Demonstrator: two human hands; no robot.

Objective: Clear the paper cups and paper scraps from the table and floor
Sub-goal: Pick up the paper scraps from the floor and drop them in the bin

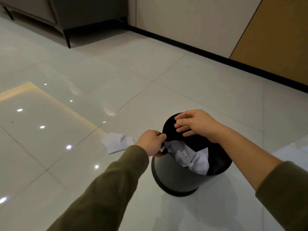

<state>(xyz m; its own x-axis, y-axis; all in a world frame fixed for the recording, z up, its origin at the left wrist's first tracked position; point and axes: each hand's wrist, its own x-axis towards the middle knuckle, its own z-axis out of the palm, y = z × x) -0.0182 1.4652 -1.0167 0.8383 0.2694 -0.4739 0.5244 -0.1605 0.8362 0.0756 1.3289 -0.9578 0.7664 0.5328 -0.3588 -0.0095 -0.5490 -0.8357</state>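
Your left hand (152, 142) pinches the rim of the black bin (175, 177). Your right hand (196, 124) spreads loose-fingered over its raised lid (198, 142), holding nothing. Crumpled paper (188, 157) fills the bin, too bunched to count. One paper scrap (118, 142) lies on the floor (100, 80) just left of the bin. It is probably feather-light and limp on glossy tile, so pinch its raised crease. No cups show.

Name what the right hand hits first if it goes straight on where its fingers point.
Probably the left rim of the black bin, beside the left hand gripping it; fingers of the right hand point left across its mouth. Depth is unclear.
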